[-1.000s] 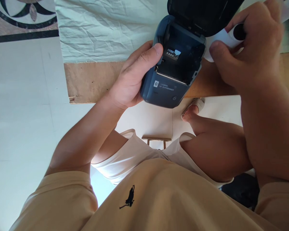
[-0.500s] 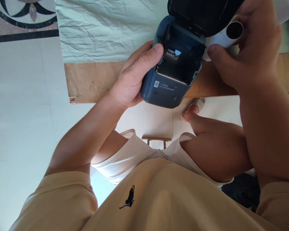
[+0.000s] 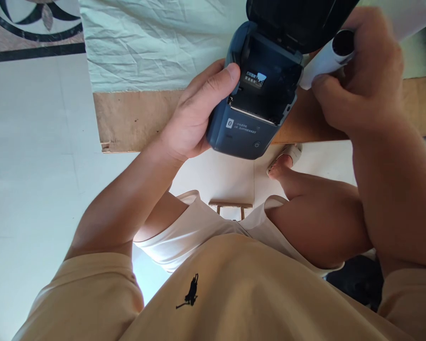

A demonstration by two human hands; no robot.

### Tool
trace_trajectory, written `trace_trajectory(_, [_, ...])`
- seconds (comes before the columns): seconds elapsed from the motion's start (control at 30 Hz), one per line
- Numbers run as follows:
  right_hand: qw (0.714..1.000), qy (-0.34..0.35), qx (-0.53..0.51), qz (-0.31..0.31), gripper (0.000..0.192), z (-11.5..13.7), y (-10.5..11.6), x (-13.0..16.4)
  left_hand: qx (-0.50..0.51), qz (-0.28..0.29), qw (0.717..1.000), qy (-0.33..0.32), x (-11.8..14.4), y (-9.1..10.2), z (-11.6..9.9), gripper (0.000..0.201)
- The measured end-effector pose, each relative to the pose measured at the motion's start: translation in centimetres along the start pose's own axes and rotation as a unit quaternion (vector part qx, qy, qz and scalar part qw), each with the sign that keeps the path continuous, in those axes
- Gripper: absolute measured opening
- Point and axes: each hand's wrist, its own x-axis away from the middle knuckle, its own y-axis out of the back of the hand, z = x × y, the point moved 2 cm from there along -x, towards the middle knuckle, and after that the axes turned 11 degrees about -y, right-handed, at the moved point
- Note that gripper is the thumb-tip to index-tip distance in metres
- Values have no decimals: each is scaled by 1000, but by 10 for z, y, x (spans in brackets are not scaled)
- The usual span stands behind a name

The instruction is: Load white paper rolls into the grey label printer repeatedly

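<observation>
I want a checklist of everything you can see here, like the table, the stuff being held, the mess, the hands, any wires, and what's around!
Surface: wooden table edge, partly covered by a wrinkled white sheet.
Job's things: dark blue printer, lid open, paper bay empty; white paper roll beside it, not inside.
Clutter: nothing seen.
Hands: left hand grips the printer's side, thumb on its rim; right hand holds the paper roll.
Cables: nothing seen.
Surroundings: pale tiled floor with a dark pattern at top left; the person's knees and a sandalled foot under the table.

dark blue printer [image 3: 248,128], white paper roll [image 3: 323,64]
</observation>
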Motion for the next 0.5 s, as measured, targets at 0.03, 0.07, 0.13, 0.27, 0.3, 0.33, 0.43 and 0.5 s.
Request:
trace_trajectory(0.03, [999, 12, 33, -1, 41, 0, 1, 0, 4, 3, 1000, 2, 0, 0, 0, 25])
trace_trajectory(0.07, [999, 16, 44, -5, 40, -1, 2, 0, 6, 5, 1000, 9, 0, 0, 0, 25])
trace_trajectory(0.13, [999, 22, 35, -8, 43, -2, 3, -1, 2, 1, 1000, 21, 1, 0, 0, 26])
trace_trajectory(0.27, [999, 46, 29, 5, 46, -5, 1, -2, 6, -15, 1000, 6, 0, -2, -2, 21])
trace_trajectory(0.3, [998, 52, 42, 4, 43, -5, 0, -2, 14, -15, 1000, -5, 0, -2, -2, 19])
trace_trajectory(0.33, [997, 54, 56, -3, 41, -6, 0, -3, 22, -12, 1000, -12, 0, -2, -2, 18])
trace_trajectory(0.43, [997, 47, 52, -24, 39, -3, 1, -3, 31, 13, 999, -7, 0, -1, 0, 21])
trace_trajectory(0.5, [998, 33, 5, -50, 41, 2, 4, -2, 31, 23, 999, -5, 0, -1, 0, 22])
